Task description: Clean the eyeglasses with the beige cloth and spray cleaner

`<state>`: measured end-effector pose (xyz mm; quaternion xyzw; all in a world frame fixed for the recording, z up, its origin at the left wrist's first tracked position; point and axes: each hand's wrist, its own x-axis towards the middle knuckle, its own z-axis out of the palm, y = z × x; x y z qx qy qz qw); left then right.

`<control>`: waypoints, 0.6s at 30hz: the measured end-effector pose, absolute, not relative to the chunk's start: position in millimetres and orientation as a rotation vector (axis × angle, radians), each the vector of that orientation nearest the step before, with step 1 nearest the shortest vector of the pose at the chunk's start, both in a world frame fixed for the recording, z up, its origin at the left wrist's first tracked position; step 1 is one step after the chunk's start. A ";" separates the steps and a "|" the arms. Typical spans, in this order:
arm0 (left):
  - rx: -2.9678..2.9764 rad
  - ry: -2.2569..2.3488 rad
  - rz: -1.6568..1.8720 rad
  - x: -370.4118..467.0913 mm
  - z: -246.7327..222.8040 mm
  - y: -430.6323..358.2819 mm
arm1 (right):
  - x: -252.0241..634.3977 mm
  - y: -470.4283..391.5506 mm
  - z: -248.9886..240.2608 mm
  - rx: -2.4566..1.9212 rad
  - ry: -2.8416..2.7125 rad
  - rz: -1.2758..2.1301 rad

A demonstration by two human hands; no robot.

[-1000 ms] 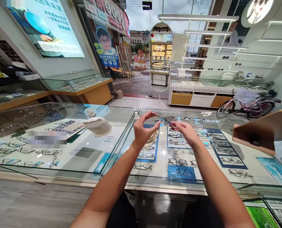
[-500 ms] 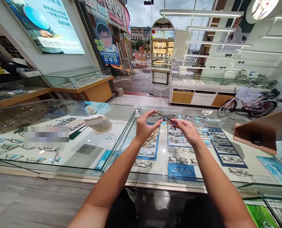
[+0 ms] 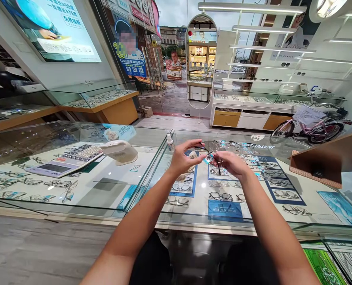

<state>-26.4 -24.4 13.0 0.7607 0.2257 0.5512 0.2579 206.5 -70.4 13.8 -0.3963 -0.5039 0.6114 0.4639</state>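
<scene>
Above the glass display case point(image 3: 176, 217), both my hands hold a thin dark-framed pair of eyeglasses point(image 3: 219, 168). My left hand point(image 3: 184, 159) is closed, with its thumb and fingers pinching the left part of the frame. On the other side my right hand point(image 3: 231, 163) grips the glasses, with a dark temple arm hanging below its fingers. Bright cyan glints lie near the lenses, and parts of the frame are hidden by the fingers. A small white spray bottle point(image 3: 170, 143) stands just left of my left hand.
To the left on the glass are a calculator point(image 3: 57, 168) and a white rounded device point(image 3: 120, 152). Rows of spectacles point(image 3: 221, 196) lie inside the case. A wooden-backed stand point(image 3: 318, 164) is at the right. Beyond are an oval mirror point(image 3: 200, 63) and a pink bicycle point(image 3: 312, 122).
The glasses have turned in my hands, and the temple arm by my right hand now points more straight down. My view has shifted slightly.
</scene>
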 end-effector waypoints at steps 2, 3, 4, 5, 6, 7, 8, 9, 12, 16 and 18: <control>2.062 0.586 1.395 -25.6 12.2 -25.2 | 204.1 -70.0 10.5 -0.946 -1.254 1.605; 2.055 0.579 1.358 -25.6 11.6 -24.9 | 202.6 -69.9 9.1 -0.928 -1.243 1.648; 2.046 0.573 1.330 -25.8 11.3 -24.2 | 201.2 -69.9 8.1 -0.913 -1.221 1.684; 2.038 0.567 1.307 -26.3 11.1 -23.2 | 199.8 -70.0 7.5 -0.900 -1.191 1.715; 2.034 0.559 1.285 -26.9 11.1 -22.0 | 198.6 -70.2 7.3 -0.891 -1.160 1.743; 2.036 0.550 1.260 -27.5 11.4 -20.8 | 197.6 -70.2 7.5 -0.884 -1.130 1.763; 2.046 0.541 1.230 -28.0 11.8 -19.6 | 196.8 -70.1 7.8 -0.882 -1.101 1.767; 2.064 0.536 1.201 -28.3 12.1 -18.5 | 196.1 -69.8 8.0 -0.887 -1.078 1.750; 2.127 0.633 1.245 -27.3 11.4 -15.6 | 194.4 -67.8 8.0 -0.951 -1.057 1.572; 2.008 0.978 1.492 -23.0 4.1 -13.6 | 191.2 -64.6 4.4 -1.058 -1.089 1.189; 1.872 1.122 1.499 -20.9 -1.2 -13.2 | 189.0 -63.4 1.6 -1.100 -1.088 1.025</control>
